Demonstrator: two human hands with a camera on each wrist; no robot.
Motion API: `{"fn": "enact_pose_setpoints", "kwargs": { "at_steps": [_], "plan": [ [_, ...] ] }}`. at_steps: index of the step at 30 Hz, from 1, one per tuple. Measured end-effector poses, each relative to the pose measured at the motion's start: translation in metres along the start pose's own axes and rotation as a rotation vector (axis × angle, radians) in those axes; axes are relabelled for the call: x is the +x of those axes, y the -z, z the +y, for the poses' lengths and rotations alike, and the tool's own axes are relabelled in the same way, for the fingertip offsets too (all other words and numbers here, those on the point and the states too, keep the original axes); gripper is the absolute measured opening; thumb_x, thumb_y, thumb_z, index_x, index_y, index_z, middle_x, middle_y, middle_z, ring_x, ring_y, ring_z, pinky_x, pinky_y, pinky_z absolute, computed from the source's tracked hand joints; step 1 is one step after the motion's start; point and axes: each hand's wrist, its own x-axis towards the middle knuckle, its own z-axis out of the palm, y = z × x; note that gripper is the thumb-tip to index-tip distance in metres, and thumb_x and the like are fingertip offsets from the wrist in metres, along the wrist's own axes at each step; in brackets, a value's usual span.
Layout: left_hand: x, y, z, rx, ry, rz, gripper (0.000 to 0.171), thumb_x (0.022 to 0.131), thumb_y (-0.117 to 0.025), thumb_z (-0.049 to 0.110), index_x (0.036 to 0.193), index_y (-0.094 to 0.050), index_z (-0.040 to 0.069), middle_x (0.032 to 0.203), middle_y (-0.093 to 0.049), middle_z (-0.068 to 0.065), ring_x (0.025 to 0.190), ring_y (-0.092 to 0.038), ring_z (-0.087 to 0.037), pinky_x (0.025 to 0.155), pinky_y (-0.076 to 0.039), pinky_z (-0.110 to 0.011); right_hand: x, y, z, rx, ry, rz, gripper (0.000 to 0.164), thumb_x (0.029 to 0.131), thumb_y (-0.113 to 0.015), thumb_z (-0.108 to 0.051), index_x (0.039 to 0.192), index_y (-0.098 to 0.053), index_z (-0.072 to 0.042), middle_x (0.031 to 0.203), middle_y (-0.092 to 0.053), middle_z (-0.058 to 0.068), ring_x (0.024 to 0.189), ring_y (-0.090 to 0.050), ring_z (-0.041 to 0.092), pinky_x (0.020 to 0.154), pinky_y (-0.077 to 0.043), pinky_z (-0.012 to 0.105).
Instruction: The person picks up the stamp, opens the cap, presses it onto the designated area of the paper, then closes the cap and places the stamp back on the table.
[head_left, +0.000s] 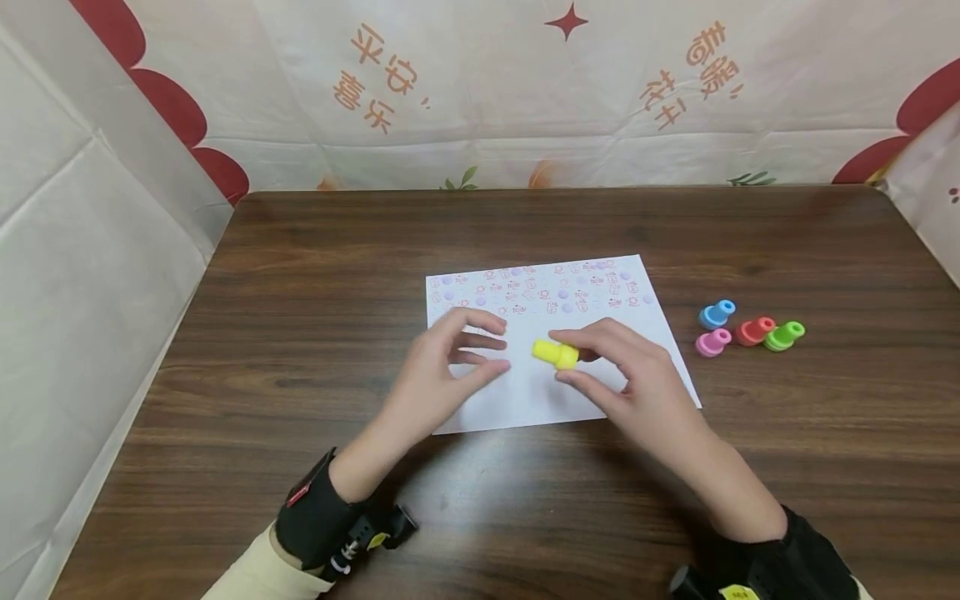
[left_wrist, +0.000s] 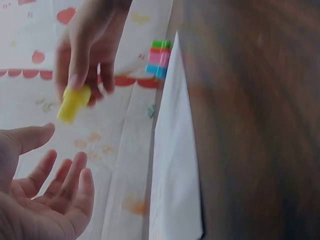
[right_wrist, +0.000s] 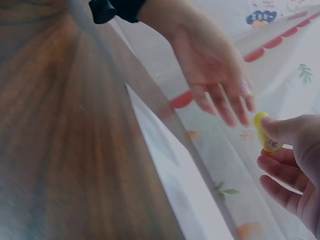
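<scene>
A small yellow stamp [head_left: 557, 354] is pinched between the thumb and fingers of my right hand [head_left: 643, 379], held above the sheet of paper. In the right wrist view the yellow stamp [right_wrist: 270, 141] shows a printed mark on its wide end. My left hand [head_left: 438, 367] hovers to the left of it, fingers spread and holding nothing; a gap separates them from the stamp in the left wrist view. Under both hands lies the white paper [head_left: 517, 392], its upper part covered with rows of small red and purple prints.
Right of the paper, blue [head_left: 717, 313], pink [head_left: 713, 342], red [head_left: 754, 331] and green [head_left: 784, 336] stamps stand close together. All lie on a dark wooden table [head_left: 300, 292]. A printed white cloth [head_left: 487, 92] hangs behind the table's far edge.
</scene>
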Motion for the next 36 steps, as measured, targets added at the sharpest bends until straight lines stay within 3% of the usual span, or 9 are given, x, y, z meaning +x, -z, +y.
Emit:
{"fn": "enact_pose_setpoints", "kwargs": {
  "at_steps": [7, 14, 16, 22, 29, 32, 36],
  "plan": [
    [0.0, 0.027, -0.003, 0.022, 0.034, 0.096, 0.031, 0.083, -0.073, 0.005, 0.111, -0.06, 0.005, 0.114, -0.063, -0.009, 0.099, -0.066, -0.016, 0.083, -0.059, -0.042, 0.001, 0.024, 0.009, -0.091, -0.066, 0.136, 0.045, 0.068, -0.084, -0.006, 0.111, -0.07, -0.008, 0.1, -0.072, 0.004, 0.085, -0.059, 0.007, 0.08, -0.043, 0.004],
    [-0.007, 0.043, -0.007, 0.05, 0.069, 0.119, 0.029, 0.085, -0.072, 0.008, 0.111, -0.06, 0.007, 0.115, -0.063, -0.009, 0.1, -0.065, -0.019, 0.087, -0.057, -0.046, -0.004, 0.044, 0.02, -0.113, -0.139, 0.265, 0.043, 0.069, -0.082, 0.001, 0.11, -0.069, -0.002, 0.094, -0.073, 0.014, 0.078, -0.056, 0.0, 0.063, -0.038, 0.003],
    [-0.008, 0.047, -0.009, 0.054, 0.071, 0.124, 0.029, 0.085, -0.071, 0.008, 0.111, -0.06, 0.006, 0.115, -0.063, -0.011, 0.101, -0.064, -0.02, 0.087, -0.056, -0.047, -0.007, 0.05, 0.024, -0.097, -0.154, 0.301, 0.043, 0.07, -0.081, 0.003, 0.11, -0.069, -0.003, 0.094, -0.072, 0.008, 0.077, -0.055, -0.004, 0.062, -0.038, 0.0],
    [-0.012, 0.054, -0.012, 0.059, 0.069, 0.137, 0.028, 0.086, -0.07, 0.007, 0.112, -0.059, 0.004, 0.115, -0.062, -0.01, 0.1, -0.064, -0.019, 0.087, -0.055, -0.049, -0.017, 0.068, 0.034, -0.08, -0.231, 0.382, 0.043, 0.072, -0.079, 0.005, 0.113, -0.069, -0.003, 0.093, -0.06, -0.027, 0.075, -0.056, -0.005, 0.068, -0.043, -0.003],
    [-0.015, 0.059, -0.013, 0.07, 0.085, 0.143, 0.027, 0.087, -0.068, 0.008, 0.112, -0.059, 0.004, 0.115, -0.062, -0.01, 0.101, -0.062, -0.02, 0.087, -0.054, -0.05, -0.032, 0.082, 0.049, -0.136, -0.375, 0.415, 0.039, 0.078, -0.075, 0.0, 0.115, -0.061, -0.003, 0.098, -0.058, -0.037, 0.086, -0.057, -0.01, 0.074, -0.041, -0.002],
    [-0.015, 0.06, -0.014, 0.07, 0.091, 0.143, 0.027, 0.088, -0.068, 0.007, 0.112, -0.059, 0.004, 0.115, -0.062, -0.01, 0.102, -0.062, -0.021, 0.087, -0.054, -0.051, -0.039, 0.087, 0.058, -0.148, -0.448, 0.402, 0.039, 0.082, -0.073, -0.006, 0.117, -0.058, -0.009, 0.103, -0.064, -0.033, 0.088, -0.056, -0.012, 0.072, -0.041, -0.003],
    [-0.016, 0.06, -0.015, 0.068, 0.095, 0.143, 0.027, 0.087, -0.068, 0.007, 0.112, -0.059, 0.004, 0.115, -0.062, -0.01, 0.102, -0.062, -0.021, 0.086, -0.054, -0.051, -0.047, 0.091, 0.069, -0.235, -0.571, 0.352, 0.041, 0.086, -0.07, -0.019, 0.122, -0.053, -0.007, 0.115, -0.068, -0.011, 0.091, -0.051, -0.011, 0.074, -0.037, -0.003]
  ]
}}
